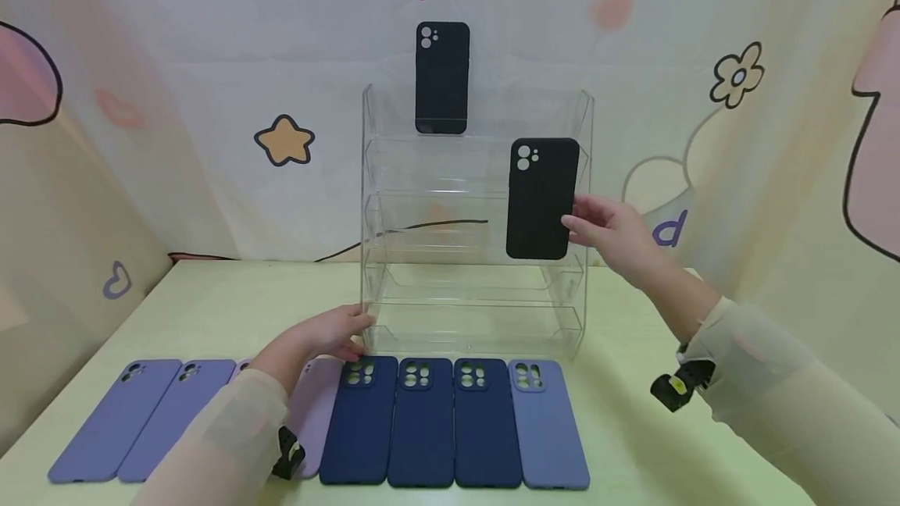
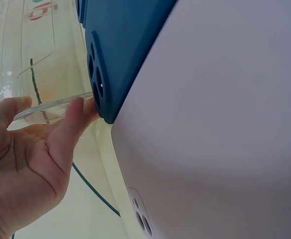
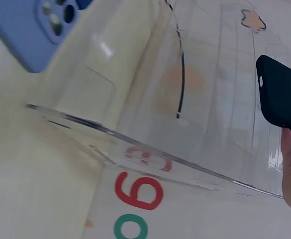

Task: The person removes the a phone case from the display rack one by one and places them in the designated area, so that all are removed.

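A black phone case [image 1: 541, 197] is upright in my right hand [image 1: 615, 234], pinched by its right edge between thumb and fingers. It overlaps the right side of a clear tiered display rack [image 1: 464, 302]. On the rack's top tier a second black phone case [image 1: 443, 76] stands upright, camera holes at upper left. My left hand [image 1: 326, 332] grips the rack's lower left side. In the left wrist view its thumb and fingers lie on either side of the clear panel [image 2: 55, 104]. The right wrist view has the held case [image 3: 284, 97] at its right edge.
Before the rack lies a row of phone cases: periwinkle ones [image 1: 116, 420] at left, a pale lilac one [image 1: 316, 412] partly behind my left forearm, three navy ones [image 1: 420, 436] and a periwinkle one [image 1: 551, 436] at right. A patterned curtain [image 1: 211, 37] hangs behind the table.
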{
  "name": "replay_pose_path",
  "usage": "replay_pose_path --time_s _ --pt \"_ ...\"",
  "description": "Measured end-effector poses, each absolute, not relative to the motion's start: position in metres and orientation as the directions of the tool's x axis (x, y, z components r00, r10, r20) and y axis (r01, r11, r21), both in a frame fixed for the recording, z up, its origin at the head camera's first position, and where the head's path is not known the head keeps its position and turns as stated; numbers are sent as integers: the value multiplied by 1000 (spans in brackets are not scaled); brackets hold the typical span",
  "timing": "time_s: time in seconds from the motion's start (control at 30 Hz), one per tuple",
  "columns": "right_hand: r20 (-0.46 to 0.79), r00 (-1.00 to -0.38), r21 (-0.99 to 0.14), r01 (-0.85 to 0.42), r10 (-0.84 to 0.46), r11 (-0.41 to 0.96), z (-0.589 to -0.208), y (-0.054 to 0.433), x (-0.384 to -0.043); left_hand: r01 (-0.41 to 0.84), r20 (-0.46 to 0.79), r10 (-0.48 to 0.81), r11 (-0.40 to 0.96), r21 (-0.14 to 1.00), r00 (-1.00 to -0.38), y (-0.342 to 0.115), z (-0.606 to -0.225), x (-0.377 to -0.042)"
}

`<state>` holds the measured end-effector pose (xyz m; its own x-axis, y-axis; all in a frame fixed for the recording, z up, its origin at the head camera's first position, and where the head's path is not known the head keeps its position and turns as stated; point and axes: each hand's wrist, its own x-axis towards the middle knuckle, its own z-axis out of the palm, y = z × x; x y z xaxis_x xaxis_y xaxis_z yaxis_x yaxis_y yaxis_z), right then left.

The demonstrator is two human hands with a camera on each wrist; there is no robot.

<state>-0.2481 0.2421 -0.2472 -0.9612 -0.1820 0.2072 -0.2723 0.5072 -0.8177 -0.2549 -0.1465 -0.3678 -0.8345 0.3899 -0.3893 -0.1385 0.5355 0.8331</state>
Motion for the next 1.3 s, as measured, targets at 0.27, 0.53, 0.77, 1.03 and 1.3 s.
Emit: replay_pose_path --time_s 0.27,0.53,0.77,1.03,1.3 --pt "168 -963 -828 -253 -210 501 -273 261 -219 -110 -389 390 573 812 -835 -146 -368 -256" --pt "143 -963 -841 -241 -230 484 -296 277 -192 -112 -392 397 569 815 -830 -144 -368 -255" --pt "95 -971 -883 -184 -221 431 -316 283 -170 -113 -395 394 576 810 -830 -146 -367 -255" --pt "16 -976 -904 -107 -217 413 -339 296 -144 -115 -400 396 577 809 -827 -148 -362 -257" --pt "-127 -957 -923 17 -261 385 -368 329 -127 -104 -404 387 602 791 -829 -146 -364 -256"
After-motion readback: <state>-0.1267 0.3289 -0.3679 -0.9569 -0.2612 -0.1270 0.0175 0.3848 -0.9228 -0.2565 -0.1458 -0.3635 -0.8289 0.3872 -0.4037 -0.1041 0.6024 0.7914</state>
